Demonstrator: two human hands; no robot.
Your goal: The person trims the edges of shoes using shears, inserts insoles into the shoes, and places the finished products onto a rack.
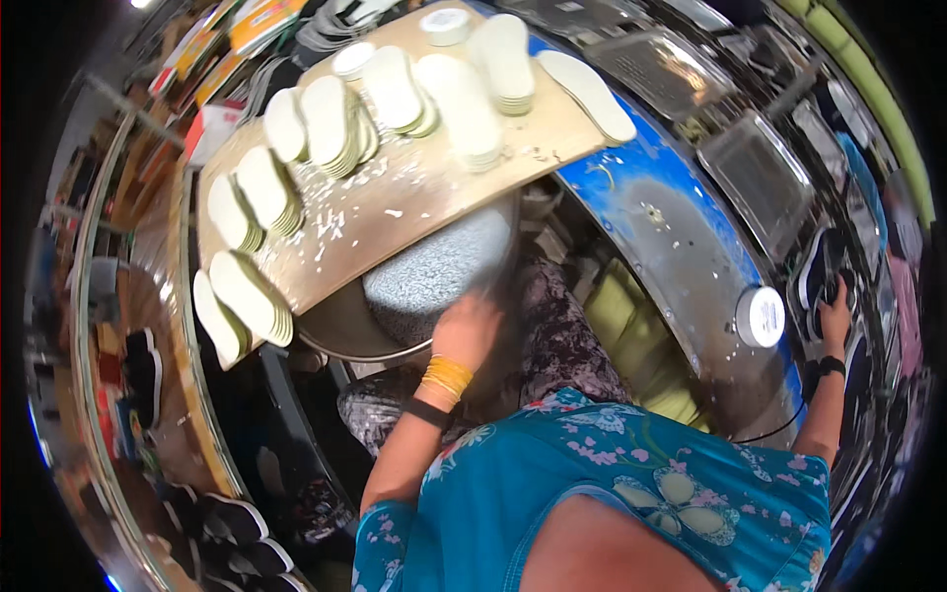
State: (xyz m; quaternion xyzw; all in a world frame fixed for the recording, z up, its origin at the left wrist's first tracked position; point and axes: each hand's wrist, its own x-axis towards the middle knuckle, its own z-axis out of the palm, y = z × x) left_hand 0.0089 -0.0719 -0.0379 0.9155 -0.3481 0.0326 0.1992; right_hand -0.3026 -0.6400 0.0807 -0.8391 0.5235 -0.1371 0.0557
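Observation:
My left hand, with yellow bands at the wrist, is at the near rim of a round metal basin. Motion blurs its fingers, so I cannot tell whether it holds anything. Inside the basin lies a mass of speckled white bits. Out to the far right, my right hand grips a black shoe with a pale sole edge. Beyond the basin, stacks of cream insoles stand on a wooden board, among small white scraps. One single insole overhangs the board's right corner.
A blue bench with a worn grey top runs along the right, bearing a white round tub. Clear plastic trays line its far side. At the left are shelves with dark shoes. More white round lids sit on the board.

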